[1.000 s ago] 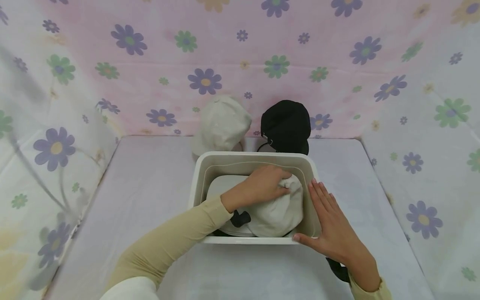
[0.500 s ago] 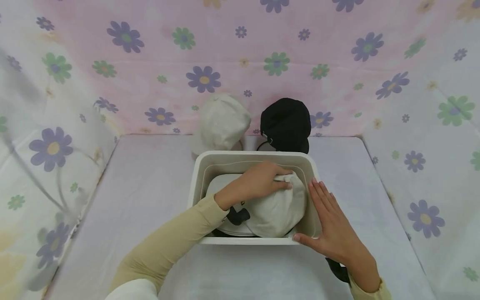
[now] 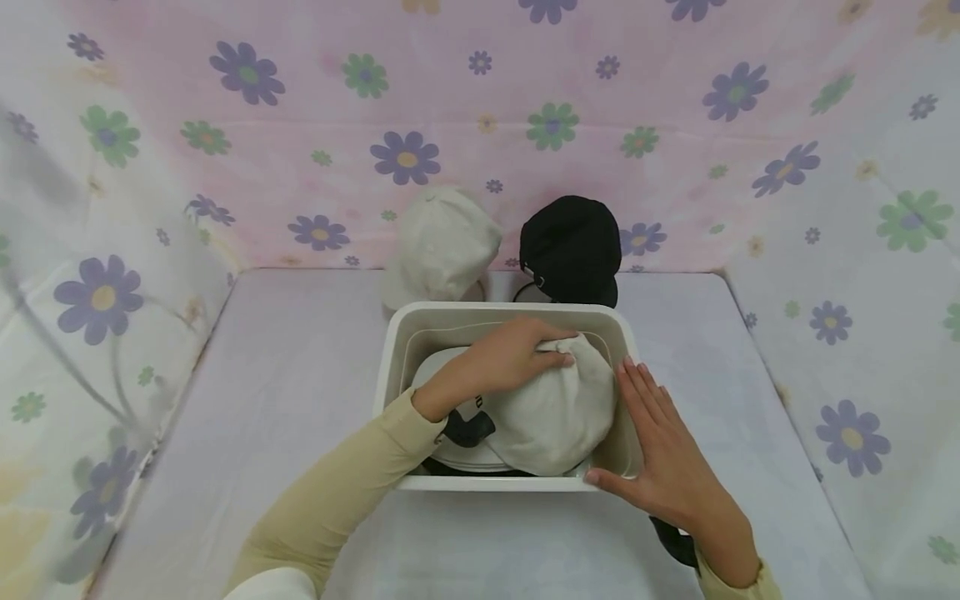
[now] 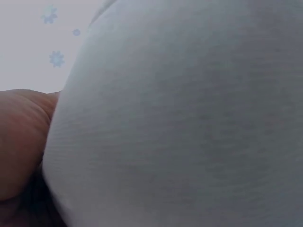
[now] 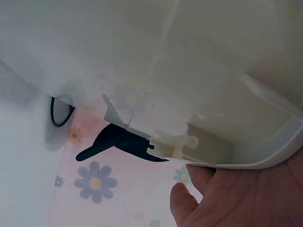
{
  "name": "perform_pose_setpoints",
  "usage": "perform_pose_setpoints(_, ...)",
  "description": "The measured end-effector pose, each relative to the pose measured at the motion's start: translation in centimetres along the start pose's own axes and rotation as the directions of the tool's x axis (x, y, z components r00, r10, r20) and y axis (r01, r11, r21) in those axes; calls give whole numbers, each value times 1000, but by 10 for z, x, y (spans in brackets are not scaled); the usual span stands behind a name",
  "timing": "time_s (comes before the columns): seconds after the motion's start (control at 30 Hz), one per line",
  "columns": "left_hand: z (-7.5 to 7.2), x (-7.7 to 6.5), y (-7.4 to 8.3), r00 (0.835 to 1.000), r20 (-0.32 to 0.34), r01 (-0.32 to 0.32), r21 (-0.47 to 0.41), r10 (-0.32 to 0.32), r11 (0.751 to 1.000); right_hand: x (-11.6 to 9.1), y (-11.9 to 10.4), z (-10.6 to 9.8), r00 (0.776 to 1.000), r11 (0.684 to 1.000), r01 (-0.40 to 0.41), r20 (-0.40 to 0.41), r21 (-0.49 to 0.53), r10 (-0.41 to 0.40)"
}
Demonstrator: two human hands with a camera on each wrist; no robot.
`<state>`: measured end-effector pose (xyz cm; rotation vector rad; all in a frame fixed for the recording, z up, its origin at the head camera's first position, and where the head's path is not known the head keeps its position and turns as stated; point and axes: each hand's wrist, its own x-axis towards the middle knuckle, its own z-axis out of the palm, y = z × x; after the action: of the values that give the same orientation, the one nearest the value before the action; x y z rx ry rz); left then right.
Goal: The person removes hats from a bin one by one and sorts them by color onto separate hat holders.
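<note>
Flower-printed cloth [image 3: 442, 92] hung around pale surface [image 3: 300, 350], white cap [image 3: 555, 421] pinched inside bin [image 3: 510, 483] by grip of left hand [image 3: 510, 358], bin side touched by straight-fingered right hand [image 3: 671, 454]

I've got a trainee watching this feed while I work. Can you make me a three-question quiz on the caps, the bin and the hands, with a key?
1. Which hand grips the pale cap inside the bin?
2. True or false: the right hand is gripping a cap.
3. In the head view, where is the black cap?
A) Inside the bin
B) Behind the bin, beside another pale cap
C) Under the right hand

Key:
1. The left hand.
2. False; its straight fingers lie along the bin's rim.
3. B.
</note>
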<state>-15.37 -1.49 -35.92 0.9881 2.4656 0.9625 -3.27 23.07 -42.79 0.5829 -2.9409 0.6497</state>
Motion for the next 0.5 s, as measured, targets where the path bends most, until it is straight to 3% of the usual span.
perform_pose_setpoints(0.3,-11,-10,-1,994,-78,-78,-79,72,994,0,0,0,1000,1000,11,-11,26,-11)
perform_pose_setpoints(0.5,-29,-20,5,985,-148,-107,-141,86,984,-1,1,0,1000,999,-9,6,32,8)
